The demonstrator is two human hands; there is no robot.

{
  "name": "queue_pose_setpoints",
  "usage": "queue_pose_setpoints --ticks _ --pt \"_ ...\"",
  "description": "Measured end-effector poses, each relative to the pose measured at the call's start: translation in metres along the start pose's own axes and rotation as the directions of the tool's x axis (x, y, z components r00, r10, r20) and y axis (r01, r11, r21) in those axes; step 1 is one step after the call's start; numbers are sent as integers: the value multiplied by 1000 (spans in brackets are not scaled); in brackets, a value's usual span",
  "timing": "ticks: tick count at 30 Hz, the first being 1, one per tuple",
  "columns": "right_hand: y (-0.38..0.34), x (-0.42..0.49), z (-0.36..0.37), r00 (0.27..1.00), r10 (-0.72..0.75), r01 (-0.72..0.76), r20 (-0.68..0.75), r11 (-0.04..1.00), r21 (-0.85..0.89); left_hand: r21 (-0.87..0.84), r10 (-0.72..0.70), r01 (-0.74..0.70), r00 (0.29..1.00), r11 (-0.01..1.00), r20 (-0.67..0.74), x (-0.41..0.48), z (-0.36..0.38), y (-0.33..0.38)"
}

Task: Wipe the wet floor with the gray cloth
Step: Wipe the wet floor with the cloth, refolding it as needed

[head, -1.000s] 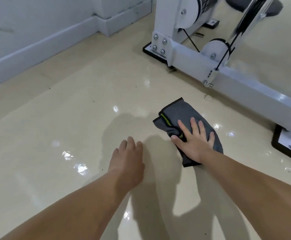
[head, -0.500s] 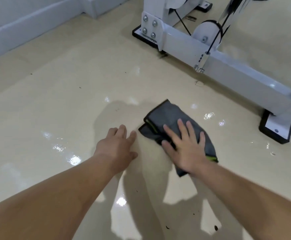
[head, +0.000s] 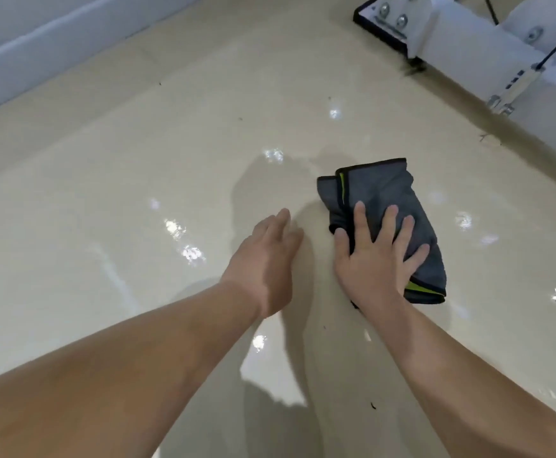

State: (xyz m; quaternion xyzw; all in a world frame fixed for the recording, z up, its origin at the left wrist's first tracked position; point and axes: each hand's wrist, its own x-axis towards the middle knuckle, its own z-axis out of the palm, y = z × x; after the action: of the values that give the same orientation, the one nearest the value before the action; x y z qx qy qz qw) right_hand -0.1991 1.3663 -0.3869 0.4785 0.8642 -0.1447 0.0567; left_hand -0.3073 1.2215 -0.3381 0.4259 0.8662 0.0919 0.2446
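A folded gray cloth point(head: 379, 190) with black edging and a lime-green stripe lies flat on the glossy beige floor point(head: 138, 166). My right hand point(head: 375, 259) presses down on the cloth's near half with straight, spread fingers. My left hand point(head: 266, 259) rests flat on the bare floor just left of the cloth, fingers together, holding nothing. Wet patches glint on the floor around both hands, the brightest to the left of my left hand.
The white metal base of a gym machine point(head: 468, 38) with black feet, bolts and a cable runs along the upper right. A pale skirting board point(head: 38, 51) lines the wall at the upper left. Small dark specks point(head: 373, 405) lie on the floor.
My right hand has slid the cloth back toward me and to the left over the floor. My left hand stays planted on the floor. The view has dropped, with the machine nearer the top right corner.
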Motion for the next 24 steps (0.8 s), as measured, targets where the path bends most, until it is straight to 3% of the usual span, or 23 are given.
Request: queue_pose_setpoints --ticks 5,8,12,14,18,24 --pt "-80 -39 26 962 -246 253 117 966 -49 -62 -139 134 987 989 -84 -80 -12 -44" --pt "-105 -56 33 929 -315 332 196 941 -62 -86 -164 154 978 984 -126 -119 -16 -58" --pt "-110 -57 33 921 -314 340 230 936 -87 -66 -184 176 972 982 -147 -127 -11 -82" --pt "-109 -54 35 922 -310 337 230 937 -90 -109 -264 248 949 963 -174 -127 -9 -88" --pt "-119 -69 41 941 -315 329 121 936 -122 -172 -315 282 926 944 -207 -158 4 -93" --pt "-142 -167 54 822 -407 497 398 854 -152 -233 -359 312 913 921 -195 -228 19 -106"
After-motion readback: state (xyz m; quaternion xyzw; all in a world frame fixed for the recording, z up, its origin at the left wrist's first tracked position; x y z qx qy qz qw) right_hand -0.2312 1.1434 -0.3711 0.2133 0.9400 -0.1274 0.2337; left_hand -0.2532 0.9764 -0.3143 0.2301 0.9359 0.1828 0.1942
